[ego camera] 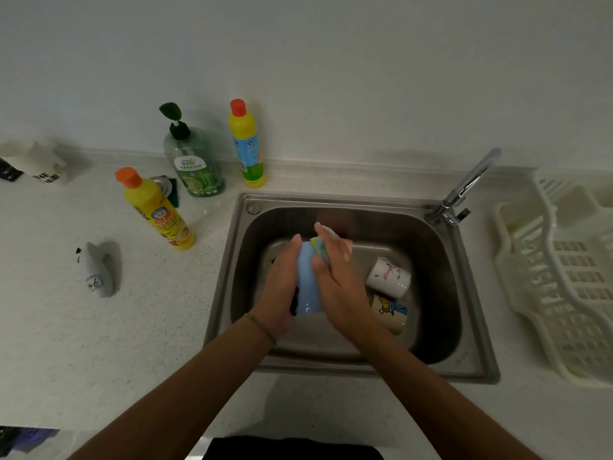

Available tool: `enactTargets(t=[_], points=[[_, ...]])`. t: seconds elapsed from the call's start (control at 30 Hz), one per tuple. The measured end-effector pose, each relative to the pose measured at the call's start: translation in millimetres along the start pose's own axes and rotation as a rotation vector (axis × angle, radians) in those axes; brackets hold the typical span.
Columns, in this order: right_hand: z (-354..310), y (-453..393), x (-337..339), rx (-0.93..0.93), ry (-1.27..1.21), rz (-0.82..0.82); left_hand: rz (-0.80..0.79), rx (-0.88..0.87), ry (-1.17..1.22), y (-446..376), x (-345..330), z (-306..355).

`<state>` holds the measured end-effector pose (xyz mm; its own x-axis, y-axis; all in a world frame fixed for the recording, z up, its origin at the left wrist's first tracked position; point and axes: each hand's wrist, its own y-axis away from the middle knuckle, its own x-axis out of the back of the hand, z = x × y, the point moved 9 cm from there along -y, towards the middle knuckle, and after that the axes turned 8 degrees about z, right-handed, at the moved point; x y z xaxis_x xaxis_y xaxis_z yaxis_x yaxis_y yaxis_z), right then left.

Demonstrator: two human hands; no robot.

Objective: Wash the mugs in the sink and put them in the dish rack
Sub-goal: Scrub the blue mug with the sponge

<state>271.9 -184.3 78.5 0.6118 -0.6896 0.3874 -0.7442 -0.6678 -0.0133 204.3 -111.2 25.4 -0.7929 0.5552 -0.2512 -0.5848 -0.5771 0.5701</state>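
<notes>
1. Mug, pale blue [306,283], is held over the sink [471,287], gripped round its side by the left hand [278,293].
2. The right hand [335,277] presses a sponge [320,249] against it.
3. Wet, soapy glaze is probably slippery and breakable; the body gives the surest hold.
4. Two more mugs [388,277] lie in the basin.

A home kitchen: a stainless steel sink [464,293] with a chrome tap [471,184] is set into a pale speckled worktop [99,343] at the frame's centre. Dish-soap bottles [195,164] stand against the white wall at upper left, and a cream plastic dish rack [564,277] sits at right.
</notes>
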Motion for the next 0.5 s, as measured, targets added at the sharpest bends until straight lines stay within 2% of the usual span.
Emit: enactTargets(t=[0.17, 0.23, 0.3, 0.4, 0.5], points=[[-1.1, 7.2, -11.9, 0.175, 0.180, -0.295, -0.062, 0.119, 0.031, 2.6, -0.4, 10.1], [0.5, 4.8, -9.0, 0.239, 0.267, -0.281, -0.049, 0.153, -0.006, 1.4, 4.5, 6.0], [1.4, 2.2, -4.7, 0.279, 0.321, -0.200, -0.043, 0.164, -0.051, 1.9, 5.3, 5.0], [6.9, 1.0, -1.1, 0.267, 0.245, -0.124, 0.047, 0.007, -0.192, -2.4, 8.1, 12.8], [9.7, 3.2, 7.3, 0.301, 0.197, -0.043, 0.256, -0.383, -0.486, -7.6, 24.8, 28.9]])
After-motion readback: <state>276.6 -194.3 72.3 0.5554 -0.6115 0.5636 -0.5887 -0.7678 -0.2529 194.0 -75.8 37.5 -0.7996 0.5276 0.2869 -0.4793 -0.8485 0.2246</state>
